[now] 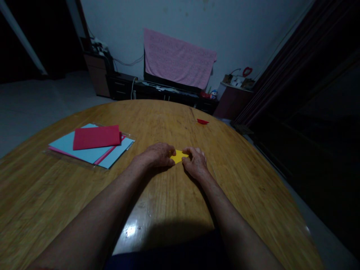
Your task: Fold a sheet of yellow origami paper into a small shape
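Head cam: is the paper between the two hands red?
No, the paper held between the left hand and right hand is yellow.

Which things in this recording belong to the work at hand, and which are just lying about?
In use: left hand, right hand, small piece of yellow paper pinched between them.

Lying about: stacked blue and pink paper, red paper pad on that stack, red paper scrap, pink cloth.

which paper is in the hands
The yellow piece, held between the left hand and right hand. The small red piece lies apart up the table, and the red sheet and blue sheet lie stacked to the left.
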`<state>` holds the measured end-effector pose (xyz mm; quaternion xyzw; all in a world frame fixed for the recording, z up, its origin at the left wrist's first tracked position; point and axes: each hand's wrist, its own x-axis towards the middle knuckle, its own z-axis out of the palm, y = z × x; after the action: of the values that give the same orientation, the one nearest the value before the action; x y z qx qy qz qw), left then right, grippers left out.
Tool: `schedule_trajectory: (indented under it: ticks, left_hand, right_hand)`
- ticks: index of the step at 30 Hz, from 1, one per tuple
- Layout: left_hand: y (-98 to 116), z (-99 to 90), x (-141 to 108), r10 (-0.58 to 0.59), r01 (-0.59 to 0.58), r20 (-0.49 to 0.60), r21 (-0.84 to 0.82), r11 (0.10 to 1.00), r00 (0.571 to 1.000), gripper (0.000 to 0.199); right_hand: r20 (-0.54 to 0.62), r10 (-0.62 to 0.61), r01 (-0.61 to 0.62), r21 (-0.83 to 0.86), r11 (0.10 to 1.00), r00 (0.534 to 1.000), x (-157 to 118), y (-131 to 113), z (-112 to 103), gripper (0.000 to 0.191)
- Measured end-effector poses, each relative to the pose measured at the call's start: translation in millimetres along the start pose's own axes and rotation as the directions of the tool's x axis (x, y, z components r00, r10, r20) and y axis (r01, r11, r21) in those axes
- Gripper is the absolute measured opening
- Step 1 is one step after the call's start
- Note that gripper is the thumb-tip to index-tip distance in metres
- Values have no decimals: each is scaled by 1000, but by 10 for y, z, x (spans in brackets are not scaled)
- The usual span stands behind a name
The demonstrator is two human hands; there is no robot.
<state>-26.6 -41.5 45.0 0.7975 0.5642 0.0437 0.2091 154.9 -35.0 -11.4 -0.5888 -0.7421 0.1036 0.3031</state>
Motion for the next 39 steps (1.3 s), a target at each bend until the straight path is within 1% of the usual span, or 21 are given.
schedule_trajectory:
  ticks: [5, 9, 14, 16, 20, 25, 27, 33, 36, 39]
  left_hand:
    - [-6, 9, 2, 7, -7, -13, -8, 1000, 1000, 46]
    - [9, 2, 1, -7, 7, 2, -13, 1000, 1000, 46]
    - [-4, 8, 19, 3, -3, -3, 5, 1000, 1000, 48]
    - [-15, 18, 28, 4, -4, -6, 10, 1000, 1000, 49]
    - [-44, 41, 47, 11, -10, -16, 19, 1000, 1000, 48]
    - [-68, 52, 63, 30, -30, -24, 17, 999, 999, 48]
    - [-62, 48, 64, 26, -26, -16, 16, 1000, 1000, 48]
    - [-17, 20, 35, 23, -23, -16, 22, 999, 1000, 46]
    - [-20, 27, 35, 12, -12, -11, 20, 1000, 1000, 46]
    - [-45, 50, 56, 15, -15, -6, 9, 1000, 1000, 47]
  right_hand:
    - [-32, 71, -71, -4, 997, 997, 23, -6, -2, 27]
    - [-65, 104, -105, -14, 994, 992, 43, 14, 8, 29]
    - [-153, 105, -105, 8, 994, 983, 77, 59, 37, 31]
    - [-168, 124, -124, 10, 992, 978, 94, 72, 37, 32]
    - [-123, 179, -181, -8, 983, 976, 119, 82, 10, 33]
    - [-69, 182, -181, 32, 983, 981, 98, 64, -43, 31]
    - [-46, 184, -183, 21, 983, 982, 69, 33, -56, 32]
    - [-39, 90, -94, -116, 989, 995, -15, -70, -39, 58]
    - [-40, 77, -82, -133, 988, 996, -19, -57, -16, 60]
    - [-37, 66, -70, -131, 989, 997, -4, -12, -9, 55]
